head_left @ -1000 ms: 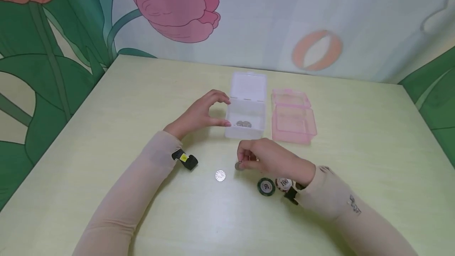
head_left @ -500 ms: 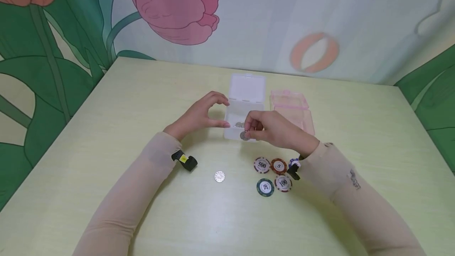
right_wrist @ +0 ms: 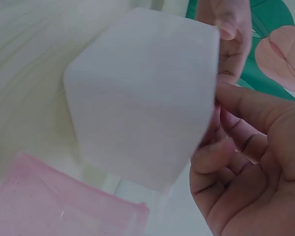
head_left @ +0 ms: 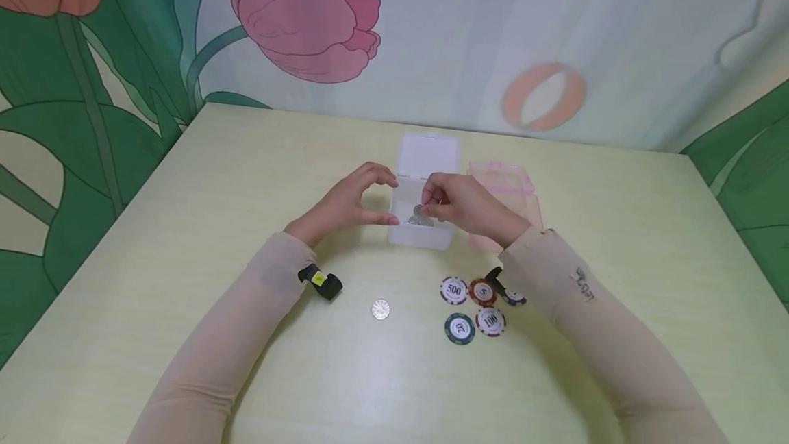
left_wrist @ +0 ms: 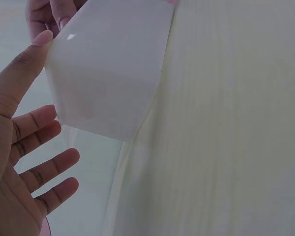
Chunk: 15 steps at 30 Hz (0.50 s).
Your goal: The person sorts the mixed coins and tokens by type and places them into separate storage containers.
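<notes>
Pale green table [head_left: 185,225], wall mural [head_left: 555,19] of pink tulips, green leaves

The white box [head_left: 425,221] was frosted, translucent plastic, and the pink box [head_left: 514,187] a clearer tinted plastic. The coin [head_left: 381,310] was shiny metal. The table [head_left: 246,156] showed a smooth, matt, pale wood-grain finish.

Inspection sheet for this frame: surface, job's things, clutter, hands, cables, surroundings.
Surface: pale yellow-green table.
Job's things: open white box with coins inside; a coin pinched above it; a silver coin loose on the table.
Clutter: open pink box beside the white one; poker chips in front.
Hands: left hand steadies the white box's side; right hand holds the coin over it.
Cables: nothing seen.
Surroundings: tulip-print backdrop.
</notes>
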{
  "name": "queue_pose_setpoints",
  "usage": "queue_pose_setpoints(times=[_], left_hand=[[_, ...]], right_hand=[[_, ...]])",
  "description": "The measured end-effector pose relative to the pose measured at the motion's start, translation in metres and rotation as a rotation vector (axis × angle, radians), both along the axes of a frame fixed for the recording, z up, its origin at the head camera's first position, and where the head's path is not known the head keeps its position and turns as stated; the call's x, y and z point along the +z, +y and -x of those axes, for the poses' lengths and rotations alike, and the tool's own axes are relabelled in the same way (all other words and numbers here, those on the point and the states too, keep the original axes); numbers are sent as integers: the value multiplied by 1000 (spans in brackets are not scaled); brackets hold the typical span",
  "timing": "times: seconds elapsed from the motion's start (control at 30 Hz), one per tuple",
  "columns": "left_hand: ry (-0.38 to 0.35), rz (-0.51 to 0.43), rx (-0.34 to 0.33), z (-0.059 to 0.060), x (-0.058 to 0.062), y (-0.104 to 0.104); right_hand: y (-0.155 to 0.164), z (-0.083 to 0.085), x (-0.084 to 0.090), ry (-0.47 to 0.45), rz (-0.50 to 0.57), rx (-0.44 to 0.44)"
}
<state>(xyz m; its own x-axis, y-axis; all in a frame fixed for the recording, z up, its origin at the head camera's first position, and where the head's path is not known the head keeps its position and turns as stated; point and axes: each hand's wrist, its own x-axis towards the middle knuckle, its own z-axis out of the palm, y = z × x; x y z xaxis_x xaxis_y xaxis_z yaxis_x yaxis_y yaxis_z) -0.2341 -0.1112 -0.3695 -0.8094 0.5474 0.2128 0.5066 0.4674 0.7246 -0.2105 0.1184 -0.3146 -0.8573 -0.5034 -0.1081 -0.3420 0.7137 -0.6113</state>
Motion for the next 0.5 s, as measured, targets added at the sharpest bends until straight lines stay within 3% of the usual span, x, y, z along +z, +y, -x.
queue_pose_setpoints(times=[0.3, 0.5], left_hand=[[-25, 19, 11, -2, 3, 0], [-10, 7, -1, -1, 2, 0]], right_hand=[[-17, 11, -8, 87, -254, 22], [-23, 15, -13, 101, -347, 59]])
